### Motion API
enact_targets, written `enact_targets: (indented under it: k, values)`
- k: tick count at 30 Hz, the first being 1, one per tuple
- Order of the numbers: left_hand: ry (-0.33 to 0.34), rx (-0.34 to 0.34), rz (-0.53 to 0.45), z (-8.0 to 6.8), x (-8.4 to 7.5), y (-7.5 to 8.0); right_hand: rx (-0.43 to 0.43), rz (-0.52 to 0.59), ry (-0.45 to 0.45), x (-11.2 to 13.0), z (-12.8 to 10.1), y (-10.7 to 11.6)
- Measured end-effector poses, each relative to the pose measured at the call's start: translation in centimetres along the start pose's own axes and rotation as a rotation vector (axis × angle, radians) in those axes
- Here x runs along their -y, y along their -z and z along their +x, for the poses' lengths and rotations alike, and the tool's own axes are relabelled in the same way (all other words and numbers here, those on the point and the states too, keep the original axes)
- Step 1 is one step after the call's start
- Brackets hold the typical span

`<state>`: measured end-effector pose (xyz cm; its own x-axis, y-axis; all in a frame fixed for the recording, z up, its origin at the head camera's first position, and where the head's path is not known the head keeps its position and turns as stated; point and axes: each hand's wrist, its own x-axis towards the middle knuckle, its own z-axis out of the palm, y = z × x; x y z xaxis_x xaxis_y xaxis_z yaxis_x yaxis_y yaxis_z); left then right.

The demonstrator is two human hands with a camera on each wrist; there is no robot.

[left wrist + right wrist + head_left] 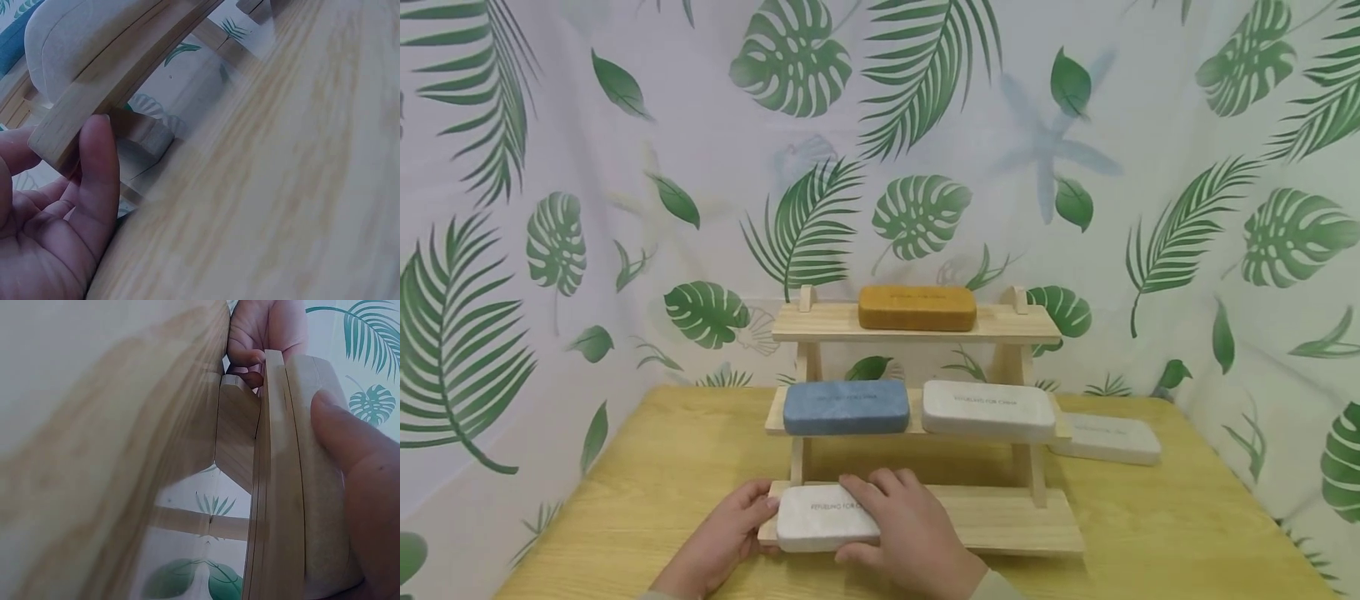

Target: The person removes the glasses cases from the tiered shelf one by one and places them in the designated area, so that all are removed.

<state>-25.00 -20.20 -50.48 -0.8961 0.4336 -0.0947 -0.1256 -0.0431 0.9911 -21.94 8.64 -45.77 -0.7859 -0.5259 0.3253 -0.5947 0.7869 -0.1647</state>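
A white glasses case with printed lettering lies at the left of the bottom tier of a wooden display shelf. My right hand holds this case around its right part, covering the end of the lettering; in the right wrist view the thumb presses on its front side. With the left hand I grip the left end of the bottom board. In the left wrist view a finger bends against the board's underside, beneath the white case.
On the middle tier sit a blue case and another white case. An orange case rests on the top tier. One more white case lies on the wooden table, right of the shelf. Leaf-patterned cloth hangs behind.
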Motion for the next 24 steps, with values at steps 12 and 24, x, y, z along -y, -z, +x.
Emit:
enact_targets:
  k: [12,24]
  values:
    - [0.013,-0.013,-0.036,0.1,0.0,-0.2,0.081,0.072,-0.003,-0.2,-0.1,0.6]
    - [-0.005,-0.052,-0.044,0.0,0.0,-0.6,0.155,0.084,0.009,-0.2,-0.2,1.7]
